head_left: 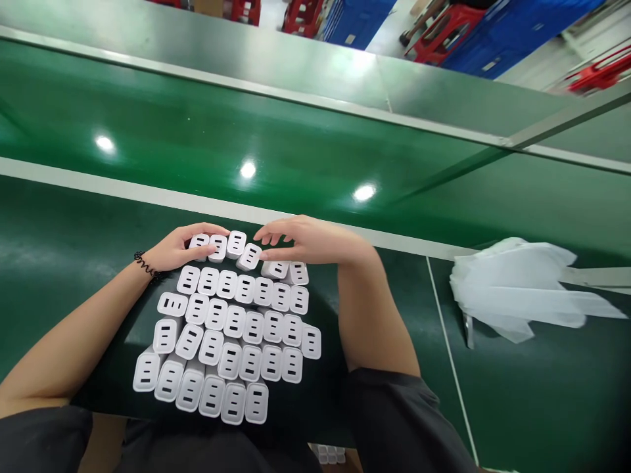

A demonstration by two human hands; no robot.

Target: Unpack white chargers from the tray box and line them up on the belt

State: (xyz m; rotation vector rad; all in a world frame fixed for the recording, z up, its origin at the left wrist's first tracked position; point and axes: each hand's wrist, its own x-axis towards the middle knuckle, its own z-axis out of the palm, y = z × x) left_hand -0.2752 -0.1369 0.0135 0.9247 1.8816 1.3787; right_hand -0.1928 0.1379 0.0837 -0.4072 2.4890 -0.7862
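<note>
Several white charger housings, with slots in their end faces, stand in uneven rows on the dark green table [106, 341]. My left hand [182, 248] is closed around the left end of the far row, its thumb across the front of a white charger housing [217, 248] and its fingers behind. Right of it, one housing [237, 244] sits a little farther back. A tilted housing [249, 257] leans out near my right thumb. My right hand [300, 240] hovers over that row with thumb and fingers apart. Beneath it, two more housings [298, 272] are partly covered.
A white translucent plastic bag [513, 289] lies at the right, with a small metal piece [468, 330] under its edge. A pale strip [123, 190] crosses the table beyond the rows. Blue crates [357, 23] and red stools [446, 33] stand past the far side.
</note>
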